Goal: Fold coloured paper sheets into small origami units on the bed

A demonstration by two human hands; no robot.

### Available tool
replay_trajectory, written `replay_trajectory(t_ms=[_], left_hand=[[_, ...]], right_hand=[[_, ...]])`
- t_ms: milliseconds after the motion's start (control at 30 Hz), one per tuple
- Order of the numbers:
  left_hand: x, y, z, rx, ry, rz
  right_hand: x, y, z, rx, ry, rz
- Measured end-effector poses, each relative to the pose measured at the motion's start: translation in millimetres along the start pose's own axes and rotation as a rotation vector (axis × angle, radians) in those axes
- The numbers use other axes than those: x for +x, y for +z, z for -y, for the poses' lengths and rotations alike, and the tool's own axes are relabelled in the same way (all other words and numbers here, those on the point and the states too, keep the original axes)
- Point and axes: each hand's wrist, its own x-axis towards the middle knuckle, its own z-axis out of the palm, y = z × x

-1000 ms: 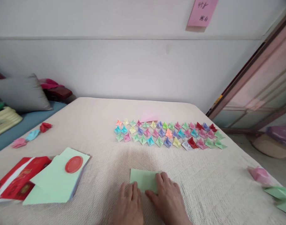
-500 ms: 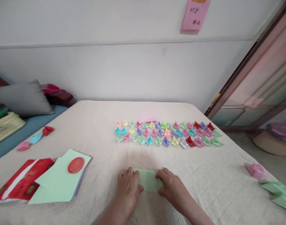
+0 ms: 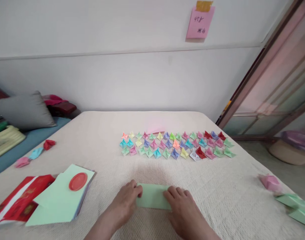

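Note:
A light green sheet of paper (image 3: 153, 196), folded into a long rectangle, lies flat on the cloth-covered surface in front of me. My left hand (image 3: 126, 201) has its fingers curled closed at the paper's left edge. At the right end, my right hand (image 3: 181, 206) rests with bent fingers gripping that edge; its thumb is mostly hidden. To the left, a stack of light green paper (image 3: 55, 200) carries a round red lid (image 3: 78, 181) and partly covers a red packet (image 3: 20, 200). Beyond my hands stand several small folded paper pieces (image 3: 174, 153) in three rows of mixed colours.
Red, blue and pink folded papers (image 3: 36, 153) lie at the left edge. On the right are a pink folded piece (image 3: 271, 182) and green ones (image 3: 292, 200). A grey pillow (image 3: 24, 110) lies at far left; a pink note (image 3: 200, 22) hangs on the wall.
My left hand has slid leftward to the paper's left edge, baring more of the sheet. The right hand has shifted slightly downward. The whole view has tilted a little upward.

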Motion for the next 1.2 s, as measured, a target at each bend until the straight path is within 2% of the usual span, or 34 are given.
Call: replay_trajectory(t_ms=[67,167,267,333,533,667,833,933,1033,1133,1200], left_hand=[[1,2.7,-13,0.086,-0.036,-0.017],[3,16.9,-37,0.208,-0.076,0.002],[7,36.9,-54,0.255,0.035,0.016],[8,46.7,-57,0.265,0.081,-0.024],[12,52.3,-52,0.354,0.066,-0.234],[14,52.7,-50,0.415,0.134,-0.435],[11,38.5,-41,0.315,0.237,-0.700],[8,26.2,-36,0.127,0.337,-0.789],[7,20.3,-32,0.015,0.434,-0.854],[7,19.0,-30,-0.039,0.489,-0.871],[7,18.0,-30,-0.064,0.509,-0.880]], right_hand=[[-2,9,11,-0.147,-0.014,-0.069],[-3,26,23,-0.280,-0.040,-0.247],[-4,36,24,-0.287,-0.039,-0.325],[-4,38,22,-0.264,-0.046,-0.343],[-4,30,23,-0.227,-0.145,-0.443],[-5,21,31,-0.119,-0.202,-0.532],[-2,9,17,0.085,-0.153,-0.595],[0,2,-2,0.200,-0.082,-0.607],[-1,-4,-15,0.409,-0.033,-0.500],[-3,-8,-16,0.617,-0.060,-0.371],[-3,-7,-12,0.668,-0.113,-0.384]])
